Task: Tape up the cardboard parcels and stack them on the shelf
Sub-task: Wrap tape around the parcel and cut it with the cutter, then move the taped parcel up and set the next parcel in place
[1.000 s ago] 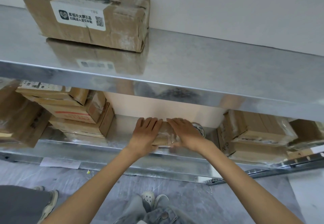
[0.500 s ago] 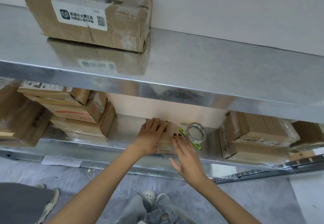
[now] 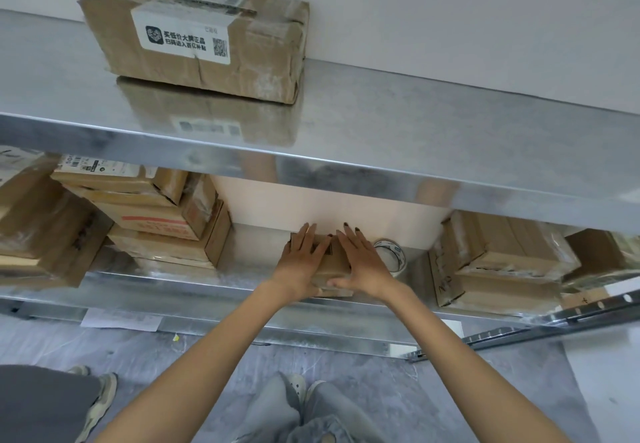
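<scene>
A small cardboard parcel [image 3: 331,255] lies on the middle steel shelf [image 3: 242,274], mostly covered by my hands. My left hand [image 3: 300,266] lies flat on its left half, fingers straight and pointing away from me. My right hand [image 3: 363,262] lies flat on its right half, thumb along the near edge. A roll of clear tape [image 3: 391,256] stands just right of the parcel, partly behind my right hand. A larger taped parcel with a white label [image 3: 204,33] sits on the top shelf [image 3: 415,123].
A stack of cardboard parcels [image 3: 156,214] fills the middle shelf on the left, with another stack [image 3: 495,262] on the right. Someone else's leg and shoe [image 3: 97,404] are at the lower left on the grey floor. My own feet [image 3: 301,387] show below.
My right hand, which had drawn back toward me off the parcel, has returned and lies flat on its right half. My left hand stayed on the parcel.
</scene>
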{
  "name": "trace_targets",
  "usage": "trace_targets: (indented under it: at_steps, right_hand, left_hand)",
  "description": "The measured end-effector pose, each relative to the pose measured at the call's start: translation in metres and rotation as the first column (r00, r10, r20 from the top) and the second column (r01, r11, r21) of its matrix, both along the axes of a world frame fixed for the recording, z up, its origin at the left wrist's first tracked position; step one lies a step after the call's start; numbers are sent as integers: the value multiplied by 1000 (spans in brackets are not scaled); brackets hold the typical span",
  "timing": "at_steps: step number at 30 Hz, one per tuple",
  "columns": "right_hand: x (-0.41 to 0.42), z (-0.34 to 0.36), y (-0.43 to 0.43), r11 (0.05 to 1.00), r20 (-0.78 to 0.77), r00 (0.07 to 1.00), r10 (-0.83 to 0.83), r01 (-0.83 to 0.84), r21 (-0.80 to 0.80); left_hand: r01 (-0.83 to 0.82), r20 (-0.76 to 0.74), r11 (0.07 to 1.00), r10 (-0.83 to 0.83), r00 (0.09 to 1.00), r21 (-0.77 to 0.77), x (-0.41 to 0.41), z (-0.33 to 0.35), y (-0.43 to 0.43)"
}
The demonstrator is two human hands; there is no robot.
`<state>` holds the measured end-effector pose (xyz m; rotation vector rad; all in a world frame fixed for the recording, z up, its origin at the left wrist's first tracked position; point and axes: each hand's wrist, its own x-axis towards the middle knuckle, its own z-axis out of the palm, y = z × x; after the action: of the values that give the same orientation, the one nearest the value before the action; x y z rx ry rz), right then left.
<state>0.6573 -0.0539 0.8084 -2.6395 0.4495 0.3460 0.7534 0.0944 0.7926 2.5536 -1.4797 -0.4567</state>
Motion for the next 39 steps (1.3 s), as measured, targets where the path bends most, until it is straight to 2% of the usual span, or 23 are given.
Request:
trace_targets:
  at_steps: [1, 3, 5, 7, 9, 11, 14, 17, 22, 24, 28, 30, 34, 39]
  right_hand:
    - [-2, 0, 0, 998, 52, 998, -33, 30, 63]
    - [-10, -1, 1, 952, 142, 974, -178, 134, 274]
    - [-16, -2, 5, 857, 138, 939, -315, 219, 466]
    - [-17, -1, 8, 771, 91, 907, -411, 292, 566]
    - [-14, 4, 11, 656, 88, 831, -550, 364, 661]
    - [-11, 11, 14, 587, 147, 737, -660, 384, 713]
    - [-10, 24, 14, 563, 233, 647, -727, 366, 741]
    - [-13, 40, 9, 579, 247, 650, -719, 361, 731]
    - [-27, 62, 0, 579, 203, 654, -729, 430, 693]
    - [-37, 77, -1, 553, 174, 677, -715, 397, 732]
    - [-70, 112, 6, 504, 112, 786, -608, 273, 819]
    - [-91, 124, 8, 490, 130, 809, -573, 211, 846]
    - [-122, 148, 16, 467, 196, 783, -590, 134, 874]
    - [-146, 196, 33, 531, 310, 729, -611, 86, 843]
  left_hand:
    - [-49, -60, 997, 46, 997, -60, 1, 2, 1]
    - [-261, -240, 954, 221, 945, -150, 2, 7, 5]
    - [-515, -491, 844, 388, 780, -151, 1, 13, 10]
    - [-635, -665, 759, 401, 631, -144, 2, 15, 13]
    - [-701, -709, 697, 419, 567, -149, 6, 17, 15]
    - [-756, -706, 634, 460, 539, -164, 11, 22, 14]
    - [-771, -710, 606, 455, 537, -196, 14, 40, 12]
    - [-785, -730, 566, 422, 538, -251, 13, 61, 13]
    - [-735, -715, 613, 373, 591, -289, -2, 87, 13]
    - [-747, -749, 607, 353, 561, -273, -10, 94, 13]
    - [-783, -800, 564, 325, 504, -263, -34, 112, 24]
    - [-781, -794, 533, 295, 532, -325, -52, 129, 30]
    - [-754, -744, 441, 243, 623, -487, -83, 162, 42]
    - [-635, -646, 454, 156, 747, -625, -108, 207, 64]
